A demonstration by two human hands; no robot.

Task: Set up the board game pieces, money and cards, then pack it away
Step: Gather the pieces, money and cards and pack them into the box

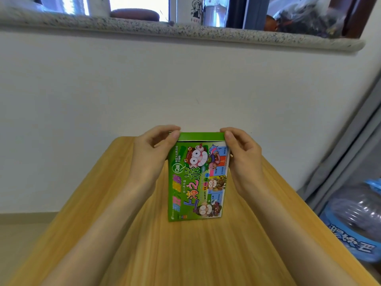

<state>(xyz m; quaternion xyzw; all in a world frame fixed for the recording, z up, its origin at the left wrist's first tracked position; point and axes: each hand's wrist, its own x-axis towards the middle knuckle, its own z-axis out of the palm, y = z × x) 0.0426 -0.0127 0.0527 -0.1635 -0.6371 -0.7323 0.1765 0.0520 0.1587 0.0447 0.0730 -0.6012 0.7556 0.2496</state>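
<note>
A green board game box [198, 178] with cartoon figures stands upright on its short end on the wooden table [185, 244], near the far edge. My left hand [152, 153] grips the box's upper left corner, thumb on the green top flap [201, 136]. My right hand [243, 155] grips the upper right corner, thumb on the same flap. The flap lies folded over the top of the box. The box's contents are hidden.
A white wall rises right behind the table, with a speckled stone window sill [185, 32] above it carrying jars and bags. To the right of the table stands a pack of water bottles in blue wrap [354, 219] on the floor beside a grey frame.
</note>
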